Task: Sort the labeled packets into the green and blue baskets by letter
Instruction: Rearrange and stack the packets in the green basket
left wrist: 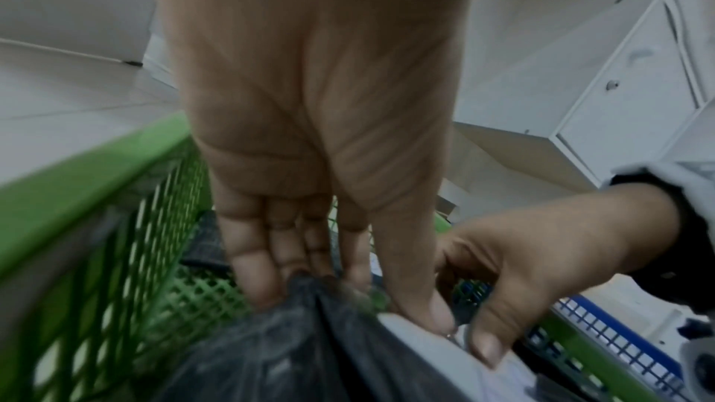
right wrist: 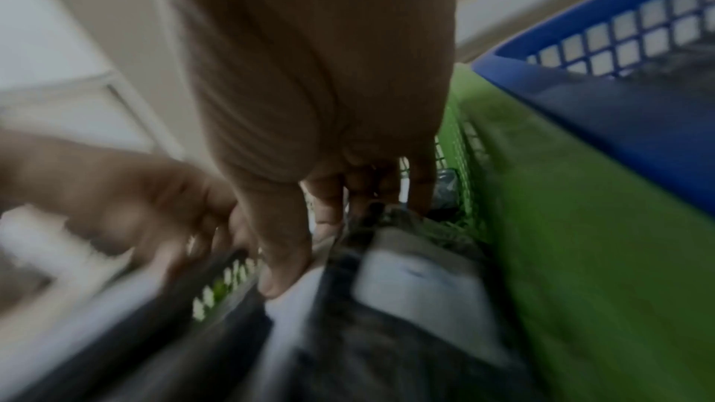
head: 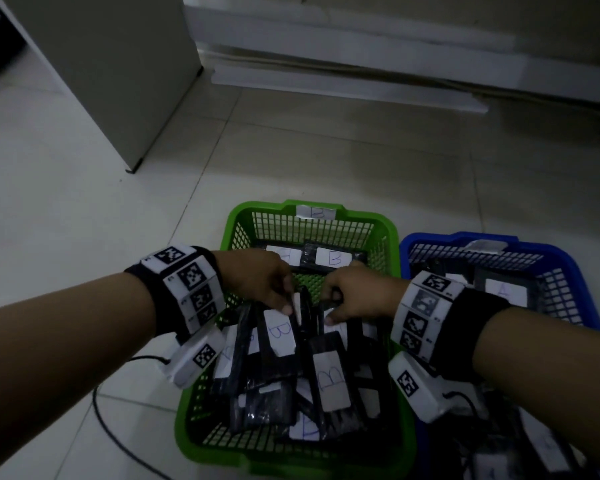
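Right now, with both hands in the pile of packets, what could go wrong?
1. The left hand pinches a B packet and the right hand another packet in a crowded, leaning pile; lifting may drag neighbours out.
2. The right packet's label is hidden, so it may be missorted between the green basket marked B and the blue basket.

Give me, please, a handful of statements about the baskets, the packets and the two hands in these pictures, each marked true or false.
1. The green basket carries a tag marked B on its far rim. True.
2. The blue basket stands to the left of the green one. False: it stands to its right.
3. The left hand pinches a black packet with a B label. True.
4. The right hand rests idle on the floor. False: it grips packets above the green basket.
5. The green basket holds no packets. False: B-labelled packets lie in it.
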`<state>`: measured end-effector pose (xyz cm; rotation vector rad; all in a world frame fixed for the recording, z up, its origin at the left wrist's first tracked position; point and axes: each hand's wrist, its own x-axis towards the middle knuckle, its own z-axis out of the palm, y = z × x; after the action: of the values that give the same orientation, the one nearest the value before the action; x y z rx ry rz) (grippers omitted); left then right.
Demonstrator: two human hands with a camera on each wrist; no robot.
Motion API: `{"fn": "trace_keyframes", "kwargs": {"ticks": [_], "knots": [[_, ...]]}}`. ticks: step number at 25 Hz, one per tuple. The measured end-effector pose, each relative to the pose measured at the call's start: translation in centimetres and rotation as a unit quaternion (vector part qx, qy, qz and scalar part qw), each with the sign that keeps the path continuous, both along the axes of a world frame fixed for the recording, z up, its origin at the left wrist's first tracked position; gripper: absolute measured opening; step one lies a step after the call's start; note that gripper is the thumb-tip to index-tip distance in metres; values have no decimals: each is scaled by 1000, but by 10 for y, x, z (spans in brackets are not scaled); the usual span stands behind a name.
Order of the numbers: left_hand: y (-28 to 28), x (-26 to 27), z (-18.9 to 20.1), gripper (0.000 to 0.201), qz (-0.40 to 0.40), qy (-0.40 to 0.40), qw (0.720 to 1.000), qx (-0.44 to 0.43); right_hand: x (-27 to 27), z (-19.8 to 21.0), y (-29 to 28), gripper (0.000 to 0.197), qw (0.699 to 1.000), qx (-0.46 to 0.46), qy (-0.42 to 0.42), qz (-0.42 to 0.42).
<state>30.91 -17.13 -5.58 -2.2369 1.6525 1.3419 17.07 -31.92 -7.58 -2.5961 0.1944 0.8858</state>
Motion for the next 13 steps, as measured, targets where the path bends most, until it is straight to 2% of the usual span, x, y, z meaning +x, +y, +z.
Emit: {"fn": "trace_keyframes", "kwargs": {"ticks": [2, 4, 5, 7, 9, 11, 13], "knots": [[1, 2, 1, 36, 21, 6, 1000, 9, 6, 7, -6, 34, 995, 69, 8, -76], [2, 8, 6, 32, 42, 31, 999, 15, 12, 13, -14, 25, 981, 97, -37, -164], [2, 11, 10, 30, 67, 49, 997, 3, 14, 14, -17, 21, 967, 96, -81, -224], [2, 20, 17, 26, 155, 85, 983, -59, 14, 15, -22, 19, 916, 80, -185, -348], [1, 31, 23, 26, 264, 82, 950, -144, 12, 15, -23, 16, 871, 56, -260, -413], [-1, 40, 23, 20, 289, -12, 937, -196, 11, 12, -23, 18, 870, 39, -266, -414], [-2, 42, 18, 15, 255, -118, 939, -200, 8, 7, -20, 28, 904, 14, -216, -369]]}}
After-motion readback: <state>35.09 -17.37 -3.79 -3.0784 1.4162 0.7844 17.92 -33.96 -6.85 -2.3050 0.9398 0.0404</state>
